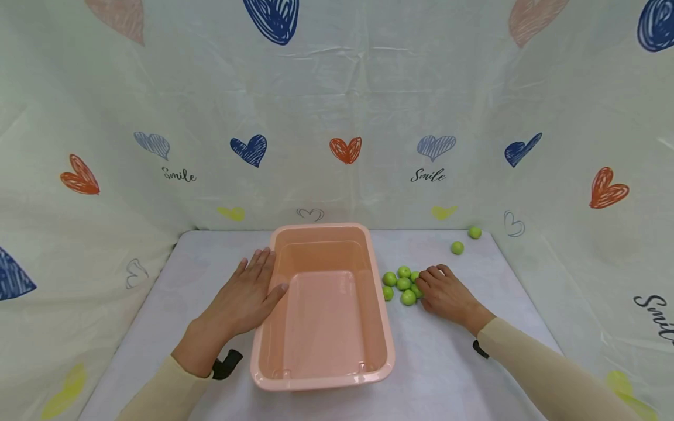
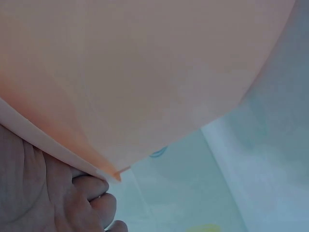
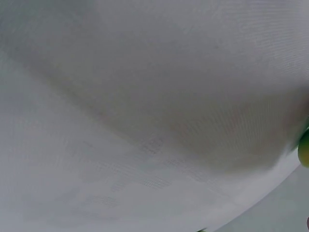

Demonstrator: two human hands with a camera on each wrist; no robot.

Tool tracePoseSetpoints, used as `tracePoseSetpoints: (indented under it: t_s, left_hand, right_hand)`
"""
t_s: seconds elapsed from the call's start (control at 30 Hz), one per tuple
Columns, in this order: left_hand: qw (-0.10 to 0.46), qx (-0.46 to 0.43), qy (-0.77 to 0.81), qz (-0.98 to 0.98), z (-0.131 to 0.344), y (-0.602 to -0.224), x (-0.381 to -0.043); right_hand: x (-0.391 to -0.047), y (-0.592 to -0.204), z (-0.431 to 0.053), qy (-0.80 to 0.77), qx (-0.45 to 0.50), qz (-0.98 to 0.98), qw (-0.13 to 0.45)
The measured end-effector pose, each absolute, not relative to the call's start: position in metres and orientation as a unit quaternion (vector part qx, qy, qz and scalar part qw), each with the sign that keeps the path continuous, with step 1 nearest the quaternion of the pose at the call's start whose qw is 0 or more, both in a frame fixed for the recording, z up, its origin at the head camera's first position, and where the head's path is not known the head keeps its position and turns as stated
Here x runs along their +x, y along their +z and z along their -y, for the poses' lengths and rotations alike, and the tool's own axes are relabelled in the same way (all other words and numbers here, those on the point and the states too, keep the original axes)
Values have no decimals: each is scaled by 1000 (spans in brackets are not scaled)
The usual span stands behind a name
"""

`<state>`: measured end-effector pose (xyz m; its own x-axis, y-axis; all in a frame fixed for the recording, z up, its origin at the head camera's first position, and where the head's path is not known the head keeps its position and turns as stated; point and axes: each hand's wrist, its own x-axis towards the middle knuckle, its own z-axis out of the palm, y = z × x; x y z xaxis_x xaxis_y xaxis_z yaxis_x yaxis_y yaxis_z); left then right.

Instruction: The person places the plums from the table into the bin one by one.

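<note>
A pink plastic basin (image 1: 326,383) stands in the middle of the table. My left hand (image 1: 250,292) rests on its left rim, fingers straight and the thumb over the inner edge; the left wrist view shows the palm (image 2: 24,183) against the basin's outer side (image 2: 154,72). Right of the basin lies a cluster of small round green fruits (image 1: 403,283). My right hand (image 1: 447,295) reaches over the cluster's right side, fingers bent down onto it. Its fingertips are hidden, so I cannot tell whether they hold a fruit. One green fruit (image 3: 304,149) shows at the right wrist view's edge.
Two more green fruits, a nearer one (image 1: 457,248) and a farther one (image 1: 474,233), lie near the table's back right corner. A white table surface (image 1: 442,362) runs under everything. Behind and beside it hangs a pale sheet (image 1: 295,99) printed with hearts.
</note>
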<state>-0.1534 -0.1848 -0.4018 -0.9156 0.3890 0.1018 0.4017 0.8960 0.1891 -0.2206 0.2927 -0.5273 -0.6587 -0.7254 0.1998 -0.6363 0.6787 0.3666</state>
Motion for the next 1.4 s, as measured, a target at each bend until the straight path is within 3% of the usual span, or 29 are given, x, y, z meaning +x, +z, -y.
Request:
tracePoseSetpoints:
  t_s: [0.6,1.0,1.4]
  left_hand:
    - [27,-209,-112,971,186,-404,-156]
    - [33,-206,-107,972,184,-403,-155]
    - [35,-213,-73,974,183,-397,-154]
  right_hand:
    - [-224,-521,-319,-142,339,912,183]
    - [-234,-507,-346,-141,312,911,228]
    - [-245,-492,-337,-113,325,895,283]
